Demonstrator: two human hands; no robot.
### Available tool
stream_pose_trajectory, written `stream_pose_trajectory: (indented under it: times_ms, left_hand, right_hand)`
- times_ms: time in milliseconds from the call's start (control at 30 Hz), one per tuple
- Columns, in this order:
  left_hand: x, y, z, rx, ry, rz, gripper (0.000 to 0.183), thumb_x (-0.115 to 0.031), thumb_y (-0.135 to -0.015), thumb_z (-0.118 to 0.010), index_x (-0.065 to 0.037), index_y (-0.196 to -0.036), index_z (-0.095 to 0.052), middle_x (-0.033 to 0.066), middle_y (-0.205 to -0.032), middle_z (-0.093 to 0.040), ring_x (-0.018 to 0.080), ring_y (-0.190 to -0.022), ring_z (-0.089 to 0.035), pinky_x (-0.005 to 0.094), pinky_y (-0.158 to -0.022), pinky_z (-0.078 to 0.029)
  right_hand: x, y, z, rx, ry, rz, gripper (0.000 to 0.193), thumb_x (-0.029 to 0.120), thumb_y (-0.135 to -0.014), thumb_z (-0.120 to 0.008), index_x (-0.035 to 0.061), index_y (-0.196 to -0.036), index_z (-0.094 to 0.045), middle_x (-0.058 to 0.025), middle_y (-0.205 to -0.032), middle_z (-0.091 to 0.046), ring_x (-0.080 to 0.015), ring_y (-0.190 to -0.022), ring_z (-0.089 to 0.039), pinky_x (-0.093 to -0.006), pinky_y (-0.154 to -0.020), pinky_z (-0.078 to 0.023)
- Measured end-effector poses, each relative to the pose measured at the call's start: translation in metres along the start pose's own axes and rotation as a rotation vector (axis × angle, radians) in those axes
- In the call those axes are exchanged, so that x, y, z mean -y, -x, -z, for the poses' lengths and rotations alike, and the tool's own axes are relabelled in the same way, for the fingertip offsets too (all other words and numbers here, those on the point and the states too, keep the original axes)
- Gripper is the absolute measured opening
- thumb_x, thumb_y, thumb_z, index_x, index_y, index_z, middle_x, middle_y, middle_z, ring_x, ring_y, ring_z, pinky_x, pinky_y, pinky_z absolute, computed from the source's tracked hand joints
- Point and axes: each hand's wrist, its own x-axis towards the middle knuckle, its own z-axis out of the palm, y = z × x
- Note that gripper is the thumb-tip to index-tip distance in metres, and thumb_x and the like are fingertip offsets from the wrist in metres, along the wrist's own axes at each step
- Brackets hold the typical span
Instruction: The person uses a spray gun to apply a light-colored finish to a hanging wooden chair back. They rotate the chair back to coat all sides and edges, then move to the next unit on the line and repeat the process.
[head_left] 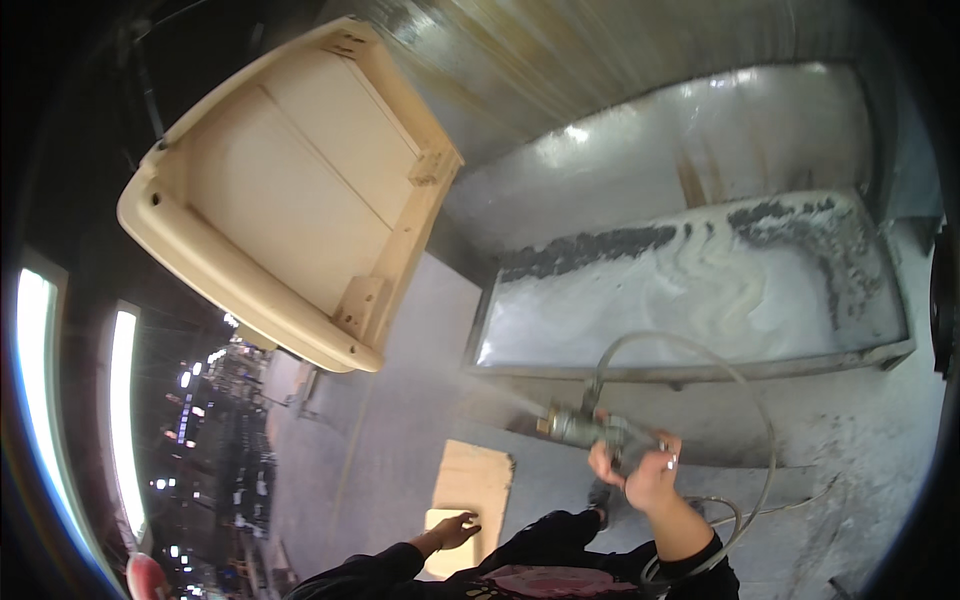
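My right hand [652, 478] is closed around the handle of a metal spray gun [585, 428]. A pale mist leaves the gun's nozzle toward the left. From the gun a clear hose [755, 400] loops down to the right. Up and to the left hangs a large cream-coloured wooden furniture piece [290, 170], like a shallow tray with a raised rim and corner blocks; the gun is apart from it. Low in front of me my left hand [455, 530] has its fingers apart, over or beside a small cream block [440, 517]; I cannot tell whether they touch.
A metal trough [690, 372] with whitish liquid and dark scum stands ahead on the right, against a stained metal wall [520, 70]. A tan board [480, 470] lies on the grey floor [370, 440]. Lit tube lamps [125, 420] stand at the far left.
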Motion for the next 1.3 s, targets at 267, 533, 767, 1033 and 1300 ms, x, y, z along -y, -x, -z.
stream_pose_trajectory:
  times_ms: [267, 533, 767, 1033, 1300]
  left_hand:
    - [-0.184, 0.04, 0.121, -0.905, 0.942, -0.662, 0.049, -0.013, -0.103, -0.063, -0.002, -0.147, -0.045, 0.0114, -0.135, -0.061, 0.0175, -0.109, -0.065, 0.0322, -0.096, -0.051]
    - [-0.242, 0.15, 0.16, -1.34, 1.097, -0.939, 0.018, -0.007, -0.103, -0.062, -0.006, -0.117, -0.052, 0.0019, -0.108, -0.054, 0.0105, -0.098, -0.052, 0.027, -0.089, -0.046]
    - [-0.186, 0.21, 0.155, -1.487, 1.153, -0.792, 0.019, -0.005, -0.101, -0.062, -0.007, -0.118, -0.053, 0.0033, -0.115, -0.057, 0.0122, -0.106, -0.056, 0.0272, -0.093, -0.047]
    - [-0.142, 0.214, 0.163, -1.518, 1.237, -0.614, 0.016, -0.008, -0.103, -0.06, -0.007, -0.118, -0.056, 0.0035, -0.112, -0.06, 0.0133, -0.101, -0.058, 0.0299, -0.091, -0.049]
    - [-0.209, 0.191, 0.214, -1.3, 1.164, -0.819, 0.028, -0.01, -0.103, -0.06, -0.004, -0.13, -0.057, 0.0049, -0.125, -0.061, 0.0165, -0.115, -0.057, 0.0334, -0.099, -0.049]
  right_hand:
    - [0.09, -0.02, -0.062, -0.244, 0.039, 0.203, 0.115, 0.096, -0.08, -0.026, -0.0024, -0.129, -0.059, -0.0048, -0.067, -0.052, -0.0138, -0.049, -0.039, -0.0262, -0.042, -0.029]
    - [0.111, -0.056, -0.152, -0.118, -0.124, 0.456, 0.1, 0.092, -0.088, -0.02, 0.0021, -0.112, -0.056, -0.0036, -0.068, -0.051, -0.0121, -0.053, -0.044, -0.0244, -0.041, -0.029]
    - [0.195, -0.168, -0.187, -0.408, -0.102, 0.427, 0.075, 0.077, -0.1, -0.036, 0.0056, -0.105, -0.056, -0.0042, -0.068, -0.056, -0.0117, -0.058, -0.055, -0.0228, -0.041, -0.03]
    - [0.228, -0.193, -0.138, -0.794, 0.091, -0.06, 0.072, 0.076, -0.097, -0.048, 0.0041, -0.103, -0.057, -0.0064, -0.073, -0.057, -0.0163, -0.058, -0.056, -0.0274, -0.042, -0.033]
    - [0.283, -0.113, -0.171, -0.568, 0.415, 0.261, 0.07, 0.074, -0.098, -0.05, 0.0052, -0.093, -0.059, -0.0054, -0.07, -0.059, -0.0121, -0.058, -0.057, -0.0249, -0.04, -0.031]
